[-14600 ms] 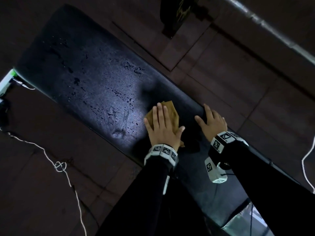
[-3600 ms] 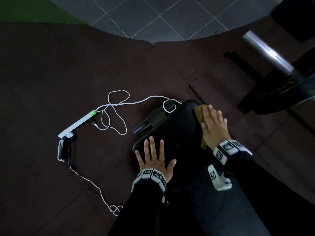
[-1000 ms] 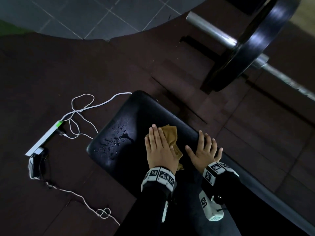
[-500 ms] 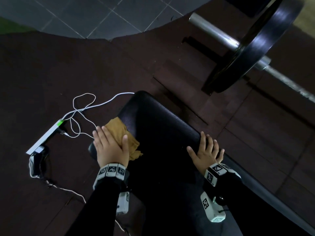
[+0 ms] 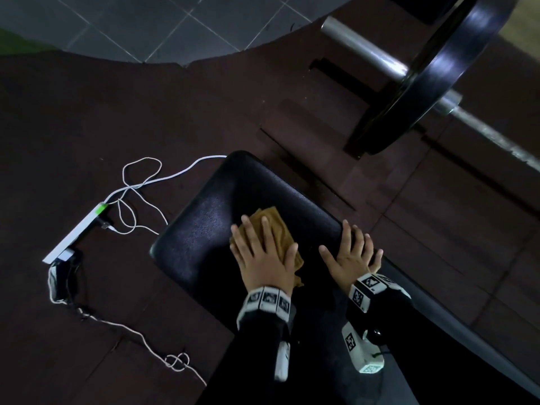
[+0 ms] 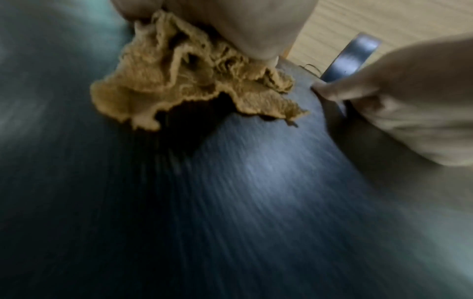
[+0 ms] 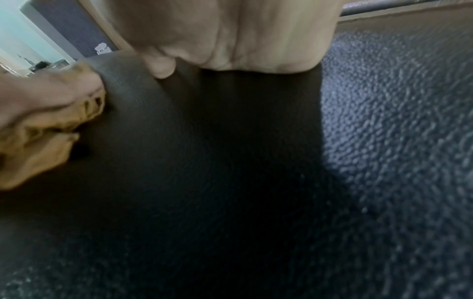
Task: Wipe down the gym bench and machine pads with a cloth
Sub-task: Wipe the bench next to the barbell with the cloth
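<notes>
While the flat left hand (image 5: 264, 260) is pressing the cloth (image 5: 274, 226) and the right hand (image 5: 350, 255), released, is bracing the tabletop (image 5: 204, 229), the loosely bunched cloth is risking slipping free mid-stroke.

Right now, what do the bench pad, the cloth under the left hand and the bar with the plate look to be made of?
Bench pad: black vinyl or leatherette, judging by its pebbled grain and soft sheen.
Cloth: mustard woven or terry fabric; fuzzy, frayed edges show in the left wrist view.
Bar: bare metal, dull silver gleam.
Plate: black, glossy rim; rubber-coated or painted iron, cannot tell.
</notes>
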{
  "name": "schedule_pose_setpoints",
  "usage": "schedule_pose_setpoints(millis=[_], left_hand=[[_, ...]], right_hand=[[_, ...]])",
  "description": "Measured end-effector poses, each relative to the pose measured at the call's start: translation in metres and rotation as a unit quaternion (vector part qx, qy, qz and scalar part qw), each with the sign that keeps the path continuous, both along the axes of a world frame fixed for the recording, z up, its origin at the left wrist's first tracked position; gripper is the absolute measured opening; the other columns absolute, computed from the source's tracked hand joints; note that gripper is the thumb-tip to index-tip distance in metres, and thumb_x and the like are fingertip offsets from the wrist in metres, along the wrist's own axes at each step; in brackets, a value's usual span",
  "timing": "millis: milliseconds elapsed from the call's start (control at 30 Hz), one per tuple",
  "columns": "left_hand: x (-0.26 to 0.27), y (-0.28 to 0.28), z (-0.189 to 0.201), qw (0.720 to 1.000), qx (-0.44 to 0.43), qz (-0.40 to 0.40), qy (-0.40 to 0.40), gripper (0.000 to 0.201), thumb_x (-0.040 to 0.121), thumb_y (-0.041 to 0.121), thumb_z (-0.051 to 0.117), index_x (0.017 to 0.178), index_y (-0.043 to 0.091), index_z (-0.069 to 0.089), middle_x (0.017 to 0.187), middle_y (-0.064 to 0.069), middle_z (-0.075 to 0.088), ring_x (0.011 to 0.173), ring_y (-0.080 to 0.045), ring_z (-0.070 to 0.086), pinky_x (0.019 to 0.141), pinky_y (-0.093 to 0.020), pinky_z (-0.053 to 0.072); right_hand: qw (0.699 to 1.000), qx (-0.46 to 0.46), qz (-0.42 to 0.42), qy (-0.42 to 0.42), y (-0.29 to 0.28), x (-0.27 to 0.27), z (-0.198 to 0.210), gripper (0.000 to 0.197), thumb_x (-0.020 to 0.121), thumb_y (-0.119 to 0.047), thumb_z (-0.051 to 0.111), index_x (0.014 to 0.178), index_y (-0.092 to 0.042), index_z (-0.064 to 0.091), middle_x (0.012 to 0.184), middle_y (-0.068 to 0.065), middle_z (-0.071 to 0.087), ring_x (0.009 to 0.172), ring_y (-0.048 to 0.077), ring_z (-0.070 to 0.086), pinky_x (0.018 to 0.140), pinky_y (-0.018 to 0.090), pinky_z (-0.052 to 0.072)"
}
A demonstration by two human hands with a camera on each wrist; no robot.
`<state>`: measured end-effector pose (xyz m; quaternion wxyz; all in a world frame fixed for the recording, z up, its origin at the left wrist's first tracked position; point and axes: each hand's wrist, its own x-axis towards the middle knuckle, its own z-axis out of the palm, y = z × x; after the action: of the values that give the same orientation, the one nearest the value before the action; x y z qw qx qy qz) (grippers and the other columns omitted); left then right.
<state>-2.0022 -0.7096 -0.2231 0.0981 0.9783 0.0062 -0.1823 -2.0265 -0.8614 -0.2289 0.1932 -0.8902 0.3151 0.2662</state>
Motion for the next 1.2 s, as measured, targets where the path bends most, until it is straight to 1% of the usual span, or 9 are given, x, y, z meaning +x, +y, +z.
schedule_pose_setpoints(millis=[133,267,400,467,567,733,867,1067,1200], left_hand=[[0.05,0.019,-0.004,1.0,0.011,-0.017,-0.016,0.075,0.091,0.059,0.028,0.151,0.017,0.012,0.158,-0.018,0.003,0.145,-0.039,0.004,0.116,-0.05,0.007],[0.069,0.065,-0.008,0.999,0.017,0.028,-0.027,0.071,0.094,0.056,0.029,0.152,0.017,0.012,0.159,-0.016,0.002,0.146,-0.035,0.003,0.116,-0.05,0.011],[0.045,0.104,-0.004,0.989,0.027,0.139,-0.037,0.076,0.092,0.057,0.018,0.151,0.008,0.013,0.156,-0.024,0.009,0.144,-0.041,0.007,0.114,-0.052,0.016],[0.021,0.111,-0.003,0.983,0.02,0.177,-0.041,0.073,0.095,0.055,0.02,0.151,0.008,0.015,0.156,-0.025,0.01,0.144,-0.041,0.008,0.115,-0.054,0.016],[-0.012,0.099,-0.002,0.981,0.014,0.195,-0.017,0.068,0.097,0.047,0.029,0.15,0.007,0.017,0.155,-0.027,0.008,0.143,-0.044,0.007,0.113,-0.057,0.017],[-0.04,0.042,0.004,0.989,-0.008,0.142,0.038,0.078,0.089,0.057,0.019,0.149,0.008,0.021,0.155,-0.026,0.002,0.141,-0.05,0.0,0.111,-0.061,0.011],[-0.017,0.018,0.0,0.997,-0.009,0.073,0.026,0.077,0.092,0.062,0.019,0.151,0.013,0.019,0.158,-0.02,0.0,0.143,-0.045,-0.005,0.113,-0.057,0.006],[0.056,0.05,-0.013,0.999,-0.003,-0.002,-0.051,0.066,0.095,0.054,0.03,0.15,0.02,0.02,0.159,-0.015,0.007,0.145,-0.04,0.004,0.116,-0.051,0.01],[0.075,0.088,-0.015,0.997,-0.009,0.038,-0.071,0.062,0.097,0.048,0.035,0.15,0.02,0.021,0.159,-0.013,0.01,0.145,-0.039,0.006,0.115,-0.053,0.016]], right_hand=[[1.0,0.013,-0.006,-0.004,-0.002,-0.002,-0.007,0.076,0.087,-0.065,0.035,0.147,-0.04,-0.004,0.157,-0.008,0.001,0.143,0.02,-0.007,0.112,0.051,-0.01],[1.0,0.022,-0.005,0.0,-0.004,-0.003,-0.01,0.077,0.086,-0.067,0.033,0.147,-0.041,-0.006,0.157,-0.008,-0.001,0.143,0.019,-0.009,0.112,0.051,-0.012],[1.0,0.025,0.002,0.008,-0.004,-0.003,-0.008,0.076,0.086,-0.068,0.032,0.147,-0.04,-0.007,0.157,-0.007,-0.002,0.143,0.02,-0.01,0.112,0.051,-0.011],[1.0,0.027,0.003,0.015,-0.004,-0.002,-0.006,0.077,0.087,-0.067,0.032,0.147,-0.04,-0.007,0.157,-0.007,-0.003,0.143,0.021,-0.01,0.112,0.051,-0.012],[0.999,0.03,0.003,0.025,-0.004,-0.001,-0.004,0.077,0.088,-0.065,0.033,0.147,-0.039,-0.008,0.157,-0.006,-0.005,0.143,0.021,-0.012,0.112,0.05,-0.013],[0.999,0.025,0.0,0.019,-0.003,0.0,-0.003,0.077,0.088,-0.064,0.035,0.147,-0.039,-0.007,0.157,-0.007,-0.004,0.144,0.021,-0.011,0.112,0.049,-0.012],[1.0,0.019,-0.002,0.015,-0.004,-0.002,-0.007,0.077,0.086,-0.066,0.034,0.147,-0.041,-0.006,0.157,-0.009,-0.003,0.143,0.02,-0.01,0.112,0.05,-0.011],[1.0,-0.006,-0.01,0.001,-0.003,-0.002,-0.008,0.076,0.086,-0.066,0.037,0.147,-0.041,-0.001,0.156,-0.009,0.004,0.143,0.019,-0.003,0.113,0.05,-0.007],[1.0,-0.012,-0.013,0.007,-0.002,0.0,-0.004,0.076,0.087,-0.064,0.038,0.148,-0.04,0.0,0.156,-0.008,0.006,0.144,0.02,-0.002,0.113,0.05,-0.005]])
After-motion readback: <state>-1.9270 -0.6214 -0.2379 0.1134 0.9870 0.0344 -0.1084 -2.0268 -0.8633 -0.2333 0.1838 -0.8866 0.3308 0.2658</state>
